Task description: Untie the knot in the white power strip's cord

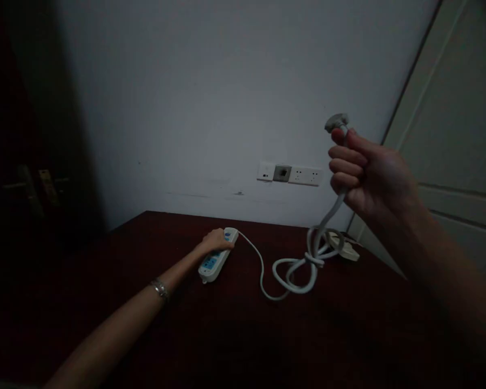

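Cord (291, 270) lies knotted in loops near the table's (227, 335) far edge, running from the power strip (217, 256), which the left hand (216, 240) presses flat. The right hand (366, 173) grips the cord just below the plug (336, 122), raised high. Untangling seems underway; next the plug end likely needs threading back through the knot.

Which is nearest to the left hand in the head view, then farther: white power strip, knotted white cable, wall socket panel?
1. White power strip, under the left hand.
2. Knotted white cable, to its right on the table.
3. Wall socket panel, on the wall behind.
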The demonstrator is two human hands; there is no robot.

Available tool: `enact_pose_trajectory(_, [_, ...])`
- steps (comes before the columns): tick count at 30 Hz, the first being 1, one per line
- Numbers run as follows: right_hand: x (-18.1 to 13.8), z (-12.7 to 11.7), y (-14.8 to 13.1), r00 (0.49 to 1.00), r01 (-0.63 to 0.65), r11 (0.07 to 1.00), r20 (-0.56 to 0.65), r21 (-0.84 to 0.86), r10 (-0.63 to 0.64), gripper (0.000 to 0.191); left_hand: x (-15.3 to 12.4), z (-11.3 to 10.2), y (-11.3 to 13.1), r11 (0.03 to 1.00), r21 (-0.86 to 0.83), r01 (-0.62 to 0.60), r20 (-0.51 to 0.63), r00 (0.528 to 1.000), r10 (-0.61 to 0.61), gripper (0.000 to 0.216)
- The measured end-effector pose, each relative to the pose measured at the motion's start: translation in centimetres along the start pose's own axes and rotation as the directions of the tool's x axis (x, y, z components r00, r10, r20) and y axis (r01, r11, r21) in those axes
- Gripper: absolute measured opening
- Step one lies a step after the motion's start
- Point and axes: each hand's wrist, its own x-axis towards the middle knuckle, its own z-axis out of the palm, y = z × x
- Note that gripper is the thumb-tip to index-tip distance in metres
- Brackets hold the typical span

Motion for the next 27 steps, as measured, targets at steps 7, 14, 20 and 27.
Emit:
enact_pose_trajectory(7, [-0.3, 0.4, 1.0, 0.995, 0.055, 0.995, -0.079, -0.089, -0.062, 0.019, -0.3, 1.3, 0.6, 0.999, 0.041, -0.012, 0.054, 0.998, 0.01, 0.053])
enact_pose_trajectory(14, [-0.5, 0.6, 1.5, 1.0, 0.003, 1.0, -0.006, 0.03, -0.003, 0.015, -0.4, 1.8, 0.5, 0.998, 0.061, 0.003, 0.087, 0.996, -0.008, 0.055])
enact_pose_trajectory(20, [-0.8, 1.0, 1.7, 1.0, -0.03, 0.998, 0.011, 0.058, 0.029, 0.013, -0.4, 2.3, 0.4, 0.997, 0.07, 0.025, 0.107, 0.994, -0.032, 0.056])
enact_pose_trajectory(27, [-0.9, 1.5, 2.2, 0.998, -0.048, 0.995, 0.032, 0.093, 0.046, 0.016, -0.3, 2.8, 0.1, 0.996, 0.085, 0.017, 0.141, 0.99, -0.029, 0.056])
